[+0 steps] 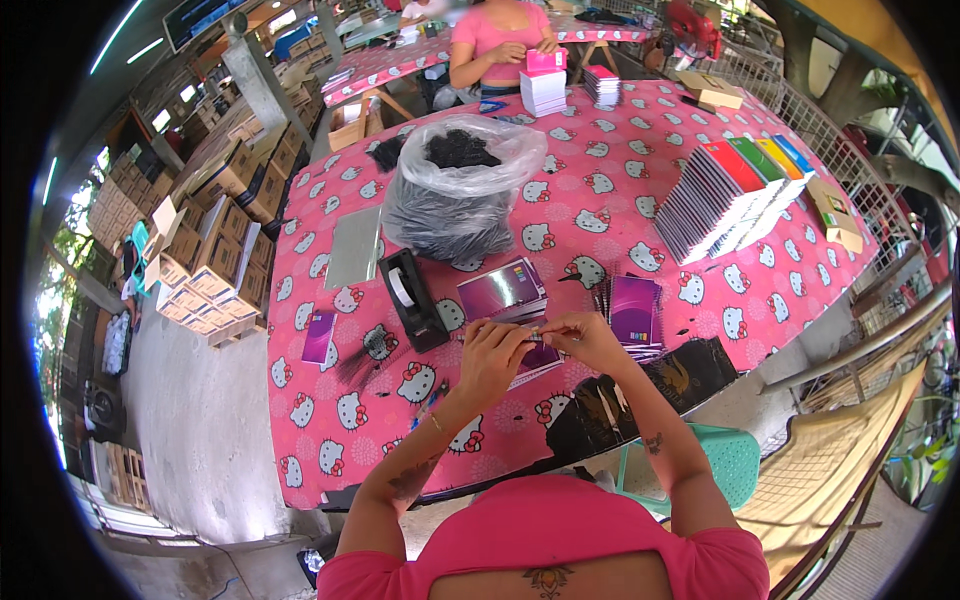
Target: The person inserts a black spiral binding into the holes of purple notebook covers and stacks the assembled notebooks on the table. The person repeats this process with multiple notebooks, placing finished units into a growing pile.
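Observation:
My left hand [490, 352] is closed on the near purple notebook [540, 362], its fingers along the notebook's upper edge. My right hand [588, 340] pinches at that same edge, fingertips close to the left ones; what is between them is too small to make out. Just beyond lies a stack of purple notebooks [500, 288] with a glossy cover on top. Right of my right hand stands another stack of purple notebooks [634, 305] with spiral edges. Left of my hands is a black tape dispenser [425, 318]. Loose black wires [365, 362] lie near it.
A clear plastic bag [450, 195] of black wires stands mid-table on the pink patterned cloth [590, 230]. Tall stacks of colored notebooks [735, 190] stand at right. A co-worker [500, 45] handles pink notebooks across the table. Cartons [215, 260] are piled left; a green stool [725, 465] is near right.

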A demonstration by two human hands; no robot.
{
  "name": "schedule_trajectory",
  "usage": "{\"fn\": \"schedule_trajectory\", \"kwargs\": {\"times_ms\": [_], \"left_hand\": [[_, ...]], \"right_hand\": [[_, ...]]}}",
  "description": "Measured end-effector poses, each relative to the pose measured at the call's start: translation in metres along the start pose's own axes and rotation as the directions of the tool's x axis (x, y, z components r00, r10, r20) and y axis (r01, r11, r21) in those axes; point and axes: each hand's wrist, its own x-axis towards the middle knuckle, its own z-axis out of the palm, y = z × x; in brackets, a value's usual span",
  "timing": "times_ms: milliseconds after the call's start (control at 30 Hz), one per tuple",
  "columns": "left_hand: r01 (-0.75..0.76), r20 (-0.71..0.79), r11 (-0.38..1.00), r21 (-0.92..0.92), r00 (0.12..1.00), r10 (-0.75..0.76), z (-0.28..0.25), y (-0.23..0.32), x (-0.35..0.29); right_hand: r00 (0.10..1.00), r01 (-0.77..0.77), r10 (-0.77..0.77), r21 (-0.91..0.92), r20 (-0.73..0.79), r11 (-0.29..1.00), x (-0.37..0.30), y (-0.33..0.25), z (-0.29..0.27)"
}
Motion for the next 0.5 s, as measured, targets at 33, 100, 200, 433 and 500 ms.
{"fn": "schedule_trajectory", "kwargs": {"times_ms": [33, 100, 200, 433, 500], "left_hand": [[-0.002, 0.008, 1.000, -0.013, 1.000, 0.002, 0.001, 0.000, 0.000], [0.005, 0.031, 1.000, -0.027, 1.000, -0.004, -0.001, 0.002, 0.003], [0.021, 0.090, 1.000, -0.013, 0.996, -0.019, -0.009, 0.004, 0.008], [-0.014, 0.184, 0.999, 0.049, 0.983, 0.004, -0.009, 0.015, 0.013], [-0.002, 0.224, 1.000, 0.027, 0.975, -0.005, -0.013, 0.019, 0.018]], "right_hand": [[1.000, 0.030, -0.030, -0.002, 0.009, 1.000, 0.001, 0.002, -0.002], [0.996, 0.087, -0.087, -0.004, 0.024, 0.996, 0.002, 0.012, -0.005], [0.970, 0.242, -0.242, -0.057, 0.008, 0.969, 0.006, 0.019, 0.004], [0.937, 0.083, -0.182, -0.318, -0.297, 0.944, 0.002, 0.023, 0.032], [0.918, 0.078, -0.162, -0.236, -0.362, 0.969, -0.009, 0.020, 0.023]]}}
